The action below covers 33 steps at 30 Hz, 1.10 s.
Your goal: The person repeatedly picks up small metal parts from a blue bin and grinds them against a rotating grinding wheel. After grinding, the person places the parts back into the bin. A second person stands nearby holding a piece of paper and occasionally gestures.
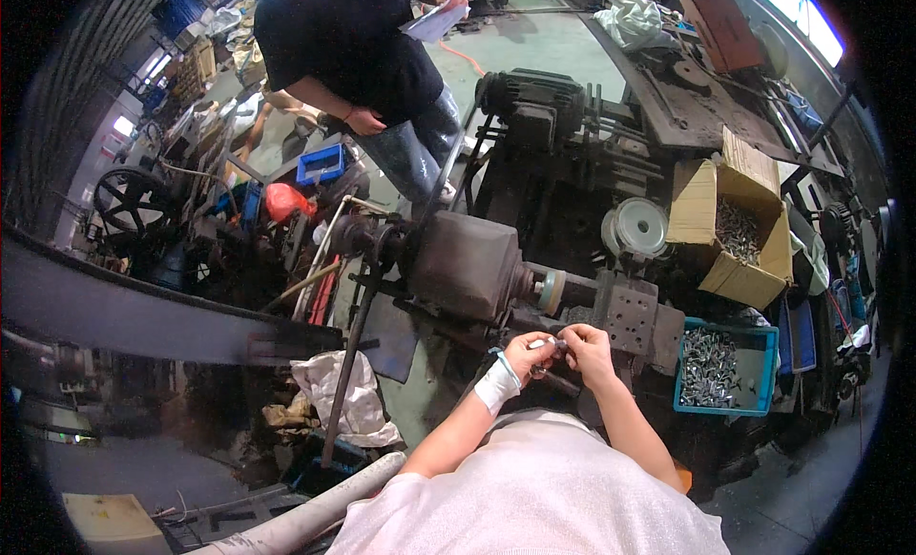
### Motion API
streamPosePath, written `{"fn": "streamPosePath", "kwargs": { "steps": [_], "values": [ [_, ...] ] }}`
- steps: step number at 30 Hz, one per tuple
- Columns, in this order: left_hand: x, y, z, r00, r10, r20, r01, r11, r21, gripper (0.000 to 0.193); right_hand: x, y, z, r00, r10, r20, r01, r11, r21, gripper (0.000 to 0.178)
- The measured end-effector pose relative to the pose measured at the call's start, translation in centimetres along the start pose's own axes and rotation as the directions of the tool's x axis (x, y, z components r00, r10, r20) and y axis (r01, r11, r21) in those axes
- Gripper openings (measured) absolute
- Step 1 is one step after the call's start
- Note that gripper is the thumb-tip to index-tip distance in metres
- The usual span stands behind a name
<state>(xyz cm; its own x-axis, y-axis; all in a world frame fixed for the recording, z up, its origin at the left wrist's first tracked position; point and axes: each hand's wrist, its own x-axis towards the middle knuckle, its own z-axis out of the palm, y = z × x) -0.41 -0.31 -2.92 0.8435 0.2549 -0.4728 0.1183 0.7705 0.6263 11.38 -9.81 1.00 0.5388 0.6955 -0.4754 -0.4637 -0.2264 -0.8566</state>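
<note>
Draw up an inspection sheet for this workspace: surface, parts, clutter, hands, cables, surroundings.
Surface: dark, worn machine, with a drilled block near the hands.
Job's things: metal parts in a teal crate; more in an open cardboard box.
Clutter: crumpled whitish sack, red bundle and blue bin, off to the left.
Grip: left hand and right hand close together, fingertips around a small piece, too small to identify.
Cables: orange line on the floor; cable or hose, unclear.
Surroundings: another person beyond the machine, holding paper.
</note>
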Motion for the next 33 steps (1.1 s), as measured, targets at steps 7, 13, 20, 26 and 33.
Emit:
{"fn": "streamPosePath", "kwargs": {
  "steps": [7, 13, 20, 26, 33],
  "values": [
    [1.2, -0.6, 0.2, 0.917, 0.370, -0.149, -0.269, 0.850, 0.454, 0.012, -0.2, 0.8, -0.3, 0.982, -0.188, 0.019, 0.186, 0.943, -0.277, 0.013],
    [1.6, 0.0, -0.1, 0.908, 0.413, -0.072, -0.251, 0.672, 0.697, 0.014, 1.4, 2.5, -0.5, 0.957, -0.238, -0.167, 0.179, 0.936, -0.304, 0.018],
    [4.1, -1.0, -0.9, 0.929, 0.255, -0.268, -0.100, 0.871, 0.481, 0.020, 4.4, 3.8, -0.3, 0.931, -0.169, -0.322, 0.078, 0.958, -0.277, 0.016],
    [5.7, -1.5, -2.1, 0.941, 0.166, -0.294, -0.050, 0.930, 0.363, 0.020, 5.3, 2.6, 0.5, 0.900, -0.277, -0.338, 0.078, 0.863, -0.500, 0.014],
    [6.1, -0.8, -1.1, 0.917, 0.218, -0.335, -0.083, 0.924, 0.373, 0.018, 6.0, 2.3, 0.5, 0.891, -0.288, -0.350, 0.068, 0.848, -0.526, 0.014]
  ]
}}
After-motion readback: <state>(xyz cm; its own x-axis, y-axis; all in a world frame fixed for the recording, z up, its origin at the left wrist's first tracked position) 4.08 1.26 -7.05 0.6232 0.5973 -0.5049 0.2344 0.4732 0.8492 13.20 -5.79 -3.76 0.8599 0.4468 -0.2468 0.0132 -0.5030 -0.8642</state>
